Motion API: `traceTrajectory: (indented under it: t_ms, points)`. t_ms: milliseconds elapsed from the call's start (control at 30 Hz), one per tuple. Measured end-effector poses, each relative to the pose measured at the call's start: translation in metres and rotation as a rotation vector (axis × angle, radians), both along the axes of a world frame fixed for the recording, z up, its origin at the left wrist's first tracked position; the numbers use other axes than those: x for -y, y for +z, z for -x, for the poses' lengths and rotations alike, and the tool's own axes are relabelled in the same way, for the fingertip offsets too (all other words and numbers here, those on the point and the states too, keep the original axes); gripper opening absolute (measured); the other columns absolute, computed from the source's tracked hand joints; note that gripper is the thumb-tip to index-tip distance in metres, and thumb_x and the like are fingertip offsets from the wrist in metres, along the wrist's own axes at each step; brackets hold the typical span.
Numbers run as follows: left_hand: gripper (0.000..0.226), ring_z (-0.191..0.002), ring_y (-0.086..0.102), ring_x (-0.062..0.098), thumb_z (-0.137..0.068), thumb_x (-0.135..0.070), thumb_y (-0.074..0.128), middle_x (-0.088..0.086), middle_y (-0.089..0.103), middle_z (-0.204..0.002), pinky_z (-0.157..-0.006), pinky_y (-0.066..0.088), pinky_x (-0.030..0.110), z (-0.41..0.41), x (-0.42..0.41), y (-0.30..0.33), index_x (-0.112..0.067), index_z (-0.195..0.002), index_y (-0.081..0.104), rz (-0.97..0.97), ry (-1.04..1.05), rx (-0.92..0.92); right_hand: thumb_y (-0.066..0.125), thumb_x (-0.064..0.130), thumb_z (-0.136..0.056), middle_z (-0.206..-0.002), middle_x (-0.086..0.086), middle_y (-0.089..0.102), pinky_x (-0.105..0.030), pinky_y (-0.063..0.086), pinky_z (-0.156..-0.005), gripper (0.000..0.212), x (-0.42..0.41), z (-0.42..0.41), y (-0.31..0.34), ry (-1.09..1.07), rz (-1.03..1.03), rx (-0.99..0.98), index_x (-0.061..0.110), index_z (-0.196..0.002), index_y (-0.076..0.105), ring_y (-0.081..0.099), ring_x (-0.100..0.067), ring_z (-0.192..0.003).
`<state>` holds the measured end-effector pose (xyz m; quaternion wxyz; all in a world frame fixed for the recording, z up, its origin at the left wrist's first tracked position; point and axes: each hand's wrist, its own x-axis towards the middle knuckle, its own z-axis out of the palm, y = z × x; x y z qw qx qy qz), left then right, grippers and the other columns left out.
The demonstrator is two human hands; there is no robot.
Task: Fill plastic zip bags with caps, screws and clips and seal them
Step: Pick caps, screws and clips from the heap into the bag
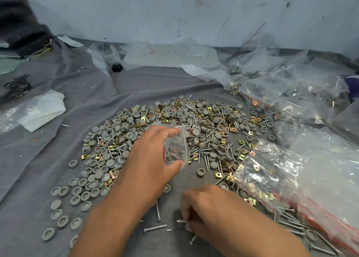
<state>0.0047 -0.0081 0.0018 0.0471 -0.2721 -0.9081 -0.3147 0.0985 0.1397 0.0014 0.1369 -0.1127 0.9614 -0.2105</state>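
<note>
Now left hand [153, 152] grips bag [175, 146] (screws inside).

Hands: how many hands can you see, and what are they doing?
2. The left hand holds a small zip bag above the pile; the right hand pinches a screw nearer the camera.

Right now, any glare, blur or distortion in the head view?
Head view: white glare on the bags at right; wide-angle bending at the edges, table line curved; right hand soft at the fingertips, so its grip on a screw is unclear; left hand and small bag fairly sharp; light even, shadows faint.
</note>
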Motion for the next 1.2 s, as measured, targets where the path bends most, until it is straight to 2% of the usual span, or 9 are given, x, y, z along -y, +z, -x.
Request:
traceTrajectory:
  t_ms: [100, 200, 300, 400, 600, 767, 933, 1100, 1200]
  points:
    - [0.068, -0.101, 0.039, -0.015, -0.073, -0.027, 0.087, -0.027, 0.048, -0.119, -0.091, 0.024, -0.006, 0.001, 0.002, 0.000, -0.032, -0.134, 0.057, 0.003, -0.004, -0.003, 0.070, 0.043, -0.090, -0.095, 0.021, 0.056, -0.018, 0.042, -0.079, 0.014, -0.020, -0.003, 0.012, 0.055, 0.123, 0.074, 0.036, -0.096, 0.060, 0.051, 0.002, -0.095]
    - [0.069, -0.101, 0.041, -0.020, -0.074, -0.029, 0.087, -0.029, 0.046, -0.118, -0.090, 0.023, -0.007, 0.002, 0.002, 0.000, -0.034, -0.135, 0.056, 0.014, 0.002, 0.000, 0.072, 0.032, -0.088, -0.096, 0.021, 0.057, -0.019, 0.037, -0.080, 0.007, -0.026, -0.007, 0.009, 0.224, 0.026, 0.196, 0.029, -0.093, 0.068, 0.044, 0.001, -0.097]
    - [0.068, -0.104, 0.036, -0.029, -0.074, -0.029, 0.086, -0.031, 0.044, -0.117, -0.089, 0.021, -0.008, 0.002, 0.002, -0.002, -0.035, -0.135, 0.056, 0.005, 0.005, 0.000, 0.072, 0.031, -0.089, -0.094, 0.018, 0.063, -0.017, 0.029, -0.076, 0.009, -0.023, -0.007, -0.001, 0.202, -0.032, 0.160, 0.030, -0.093, 0.064, 0.050, -0.001, -0.093]
    - [0.069, -0.100, 0.040, -0.021, -0.074, -0.031, 0.086, -0.031, 0.045, -0.119, -0.090, 0.022, -0.007, 0.002, 0.002, -0.002, -0.035, -0.135, 0.055, 0.022, 0.005, -0.002, 0.066, 0.038, -0.094, -0.091, 0.020, 0.059, -0.015, 0.030, -0.076, 0.009, -0.028, -0.006, -0.004, 0.110, -0.013, 0.117, 0.039, -0.095, 0.057, 0.051, 0.001, -0.091]
    - [0.069, -0.106, 0.045, -0.009, -0.074, -0.032, 0.086, -0.025, 0.050, -0.123, -0.095, 0.033, 0.011, -0.002, -0.002, -0.002, -0.034, -0.135, 0.056, 0.025, -0.021, -0.009, 0.064, 0.025, -0.097, -0.088, 0.017, 0.064, -0.011, 0.045, -0.065, 0.016, -0.022, 0.013, 0.004, -0.285, 0.621, -0.536, 0.039, -0.096, 0.058, 0.064, -0.007, -0.080]
    - [0.060, -0.103, 0.046, -0.008, -0.076, -0.026, 0.084, -0.021, 0.053, -0.121, -0.089, 0.033, 0.003, -0.002, -0.004, -0.001, -0.029, -0.131, 0.060, -0.002, -0.043, 0.003, 0.081, 0.016, -0.084, -0.099, 0.021, 0.065, -0.007, 0.048, -0.074, 0.030, -0.011, 0.032, 0.001, -0.362, 0.481, -0.634, 0.029, -0.109, 0.069, 0.065, 0.003, -0.090]
    - [0.066, -0.102, 0.043, -0.018, -0.075, -0.028, 0.086, -0.027, 0.048, -0.121, -0.094, 0.027, -0.003, -0.002, 0.000, 0.001, -0.032, -0.135, 0.056, -0.015, -0.020, 0.002, 0.078, 0.016, -0.086, -0.086, 0.021, 0.067, -0.002, 0.046, -0.065, 0.023, -0.039, 0.025, 0.008, -0.514, 0.458, -0.631, 0.033, -0.092, 0.065, 0.064, 0.010, -0.083]
    - [0.068, -0.101, 0.042, -0.018, -0.075, -0.026, 0.086, -0.027, 0.047, -0.122, -0.094, 0.021, -0.007, -0.003, -0.001, 0.004, -0.030, -0.135, 0.057, -0.024, -0.007, -0.005, 0.078, 0.041, -0.086, -0.079, 0.013, 0.065, -0.018, 0.050, -0.060, 0.023, -0.056, 0.007, -0.007, -0.553, -0.026, -0.032, 0.032, -0.084, 0.058, 0.062, 0.000, -0.069]
    - [0.067, -0.103, 0.039, -0.024, -0.075, -0.027, 0.086, -0.027, 0.046, -0.120, -0.094, 0.020, -0.007, -0.006, -0.002, 0.004, -0.030, -0.135, 0.057, -0.016, -0.021, -0.008, 0.077, 0.038, -0.084, -0.087, 0.010, 0.067, -0.037, 0.058, -0.072, 0.022, -0.046, 0.002, -0.013, -0.509, -0.164, -0.014, 0.028, -0.092, 0.059, 0.067, -0.013, -0.079]
